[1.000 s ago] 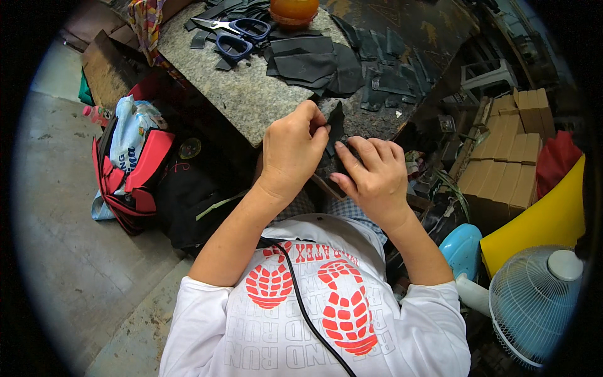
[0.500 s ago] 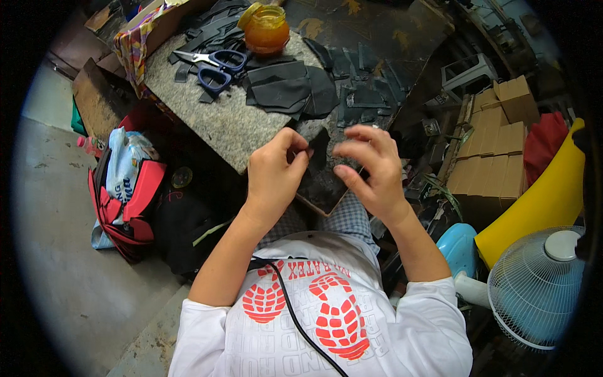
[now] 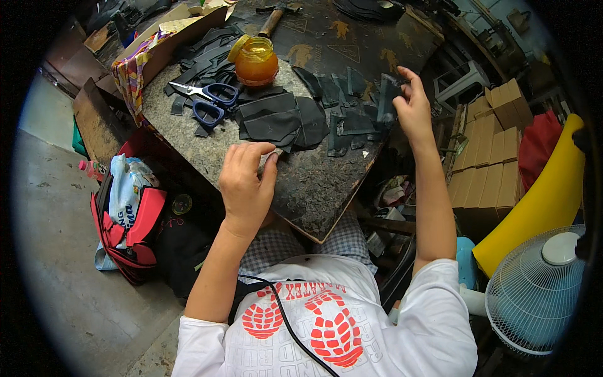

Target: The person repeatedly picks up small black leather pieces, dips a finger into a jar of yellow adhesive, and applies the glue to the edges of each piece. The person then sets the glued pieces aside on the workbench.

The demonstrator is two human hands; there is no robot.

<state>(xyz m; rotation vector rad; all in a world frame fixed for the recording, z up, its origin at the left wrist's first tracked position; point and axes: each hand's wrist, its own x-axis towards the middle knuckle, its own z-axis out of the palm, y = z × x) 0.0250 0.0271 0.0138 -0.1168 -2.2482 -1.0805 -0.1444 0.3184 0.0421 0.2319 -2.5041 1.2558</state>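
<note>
My left hand (image 3: 244, 185) is over the near left part of the worktable (image 3: 314, 201), its fingers curled and thumb close to the index finger. Whatever small thing may be in that pinch is too small to name. My right hand (image 3: 414, 113) is raised at the table's right edge, fingers closed on a thin dark leather-like piece (image 3: 387, 99), partly blurred. Below it lie several similar dark pieces (image 3: 353, 125) with glossy edges. Larger black cut pieces (image 3: 270, 118) lie in a stack beyond my left hand. Blue-handled scissors (image 3: 207, 103) rest left of that stack.
An open jar of amber glue-like stuff (image 3: 257, 66) stands behind the stack. Behind it lies a hammer (image 3: 271, 22). Black strips (image 3: 207, 60) pile up at the left. Cardboard boxes (image 3: 483, 163), a yellow roll (image 3: 534, 201) and a fan (image 3: 540, 289) are at my right.
My hands have moved apart. The right one went far right and away from me with a dark piece; the left drew slightly left. The view has shifted, showing more of the table's far side.
</note>
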